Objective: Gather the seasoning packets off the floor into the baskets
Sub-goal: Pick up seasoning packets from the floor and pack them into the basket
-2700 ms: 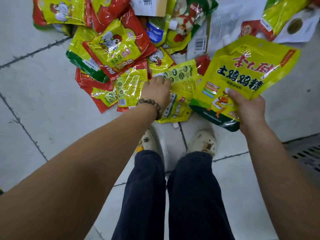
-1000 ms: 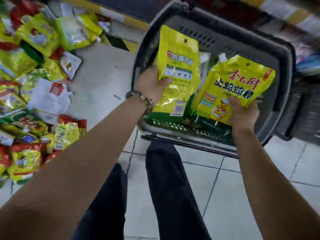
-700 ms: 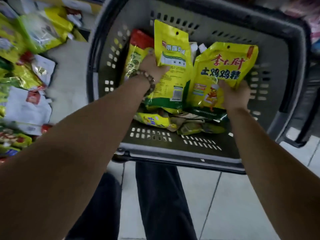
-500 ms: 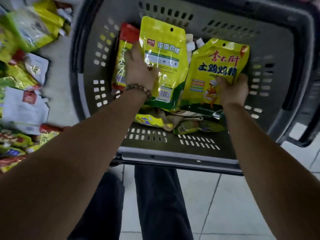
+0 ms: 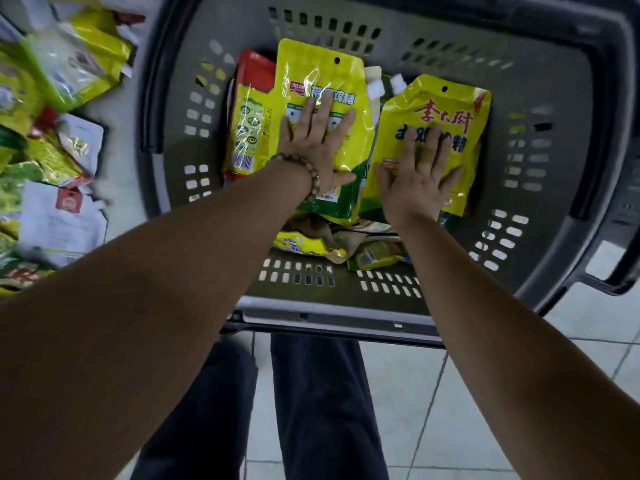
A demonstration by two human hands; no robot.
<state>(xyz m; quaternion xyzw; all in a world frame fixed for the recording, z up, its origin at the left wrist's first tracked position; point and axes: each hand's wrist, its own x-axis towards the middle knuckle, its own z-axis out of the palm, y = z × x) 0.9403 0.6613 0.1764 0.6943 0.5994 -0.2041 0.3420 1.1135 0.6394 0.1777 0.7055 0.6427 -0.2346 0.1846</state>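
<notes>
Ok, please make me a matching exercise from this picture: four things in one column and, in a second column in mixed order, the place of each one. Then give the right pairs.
Things
1. yellow packet with red characters
2. red-topped packet
3. bead bracelet
4. white packet with a red label

Places
A. on the floor, left of the grey basket
B. under the flat right hand
C. round the wrist of the left hand
D. in the basket, left of the left hand

Pairs: 1-B, 2-D, 3-C, 4-A.
</notes>
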